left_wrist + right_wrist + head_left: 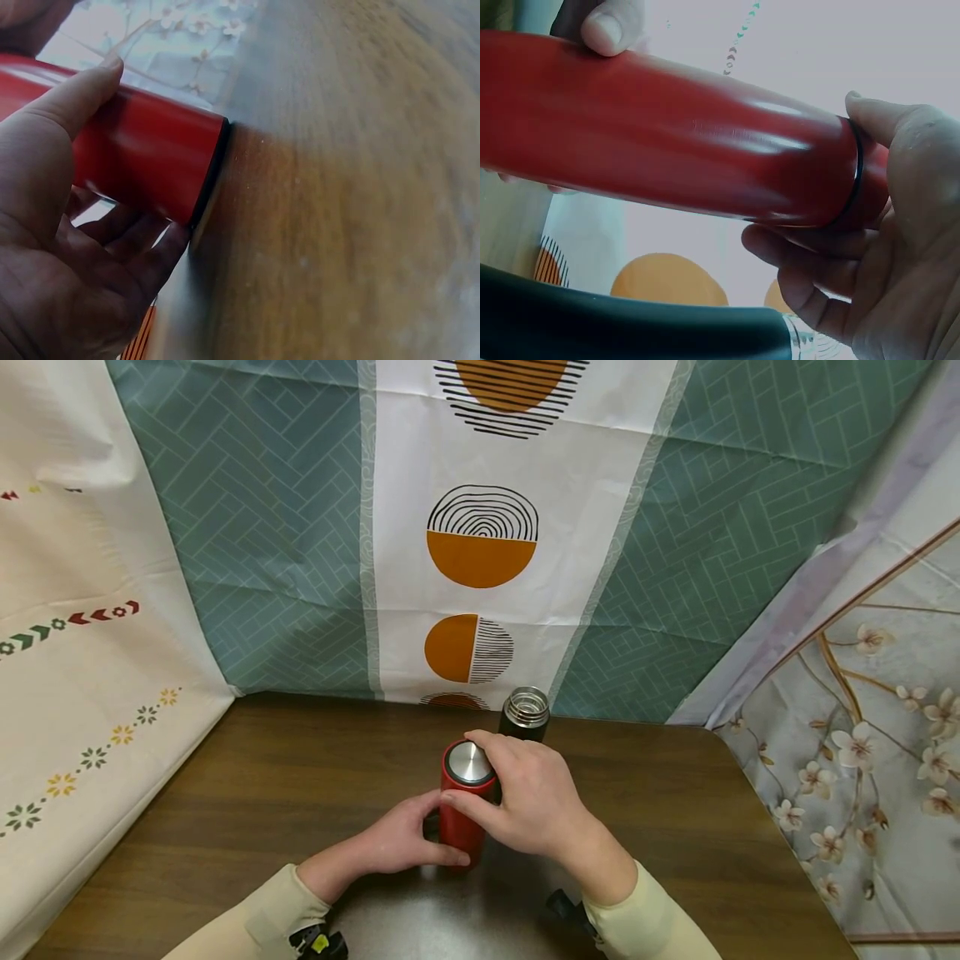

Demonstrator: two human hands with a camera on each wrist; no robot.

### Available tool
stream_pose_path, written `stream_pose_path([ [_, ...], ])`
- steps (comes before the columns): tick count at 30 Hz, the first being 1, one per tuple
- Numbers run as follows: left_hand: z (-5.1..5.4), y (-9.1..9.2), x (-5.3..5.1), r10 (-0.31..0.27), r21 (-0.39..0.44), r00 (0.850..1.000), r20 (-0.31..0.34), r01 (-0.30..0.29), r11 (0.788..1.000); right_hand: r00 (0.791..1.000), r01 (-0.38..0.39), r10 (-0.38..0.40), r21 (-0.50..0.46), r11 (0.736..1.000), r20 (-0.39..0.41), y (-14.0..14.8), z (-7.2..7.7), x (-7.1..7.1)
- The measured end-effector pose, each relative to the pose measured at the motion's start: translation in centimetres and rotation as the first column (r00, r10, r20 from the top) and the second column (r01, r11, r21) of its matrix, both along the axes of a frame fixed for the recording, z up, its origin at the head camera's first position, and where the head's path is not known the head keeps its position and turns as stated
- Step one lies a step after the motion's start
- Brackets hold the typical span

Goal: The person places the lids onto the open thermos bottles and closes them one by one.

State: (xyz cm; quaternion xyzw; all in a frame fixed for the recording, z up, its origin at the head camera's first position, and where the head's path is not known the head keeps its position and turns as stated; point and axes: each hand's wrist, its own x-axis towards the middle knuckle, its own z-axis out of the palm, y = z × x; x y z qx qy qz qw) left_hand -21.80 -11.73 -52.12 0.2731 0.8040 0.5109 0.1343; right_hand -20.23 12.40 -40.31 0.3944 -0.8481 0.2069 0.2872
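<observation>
A red thermos bottle (462, 827) stands upright on the wooden table, its red lid (469, 763) topped with a silver disc. My left hand (397, 837) grips the lower body, thumb on the near side; the left wrist view shows its fingers around the red wall (157, 150) near the black base. Up top, my right hand (536, 789) grips the lid, with thumb and fingers on opposite sides. A thin black ring marks the seam below the lid in the right wrist view. Just behind stands a black thermos (519, 727) without a lid, its threaded steel mouth showing.
The brown wooden table (300, 768) reaches back to a green and white patterned cloth (277, 543). A cream cloth (75, 693) hangs on the left, and a flowered cloth (885, 777) on the right.
</observation>
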Motion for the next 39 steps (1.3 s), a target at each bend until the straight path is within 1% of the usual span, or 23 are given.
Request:
stream_pose_path([
  [10,0.0,0.12,0.09,0.009,0.001,1.0,-0.006,-0.009,1.0,0.998,-0.008,0.007,0.003,1.0,0.064,-0.12,0.12,0.03],
  [15,0.29,0.16,0.14,0.009,0.009,1.0,0.001,-0.009,1.0,0.998,-0.005,0.005,0.01,1.0,0.055,-0.14,0.38,0.14],
  [18,0.27,0.16,0.13,0.009,0.003,1.0,0.01,-0.009,1.0,0.999,-0.006,0.005,0.011,1.0,0.047,-0.13,0.4,0.21],
  [21,0.07,0.14,0.1,0.012,-0.01,1.0,0.019,-0.012,1.0,0.999,-0.004,0.004,0.012,1.0,0.049,-0.1,0.31,0.34],
  [26,-0.28,0.12,0.13,0.006,-0.029,1.0,0.015,-0.006,1.0,0.998,0.002,-0.003,0.012,1.0,0.059,0.01,0.07,0.55],
  [30,-0.1,0.05,0.23,0.001,-0.022,1.0,0.018,0.0,1.0,0.999,-0.006,0.006,0.005,1.0,0.041,0.08,0.05,0.42],
  [35,0.31,0.0,0.35,-0.004,-0.012,1.0,0.023,0.004,1.0,0.999,-0.035,0.035,0.0,0.999,-0.009,0.18,0.34,0.12],
  [39,0.36,-0.07,0.31,-0.014,-0.01,1.0,0.026,0.015,1.0,0.999,-0.041,0.041,0.009,0.999,-0.016,0.27,0.36,-0.04],
])
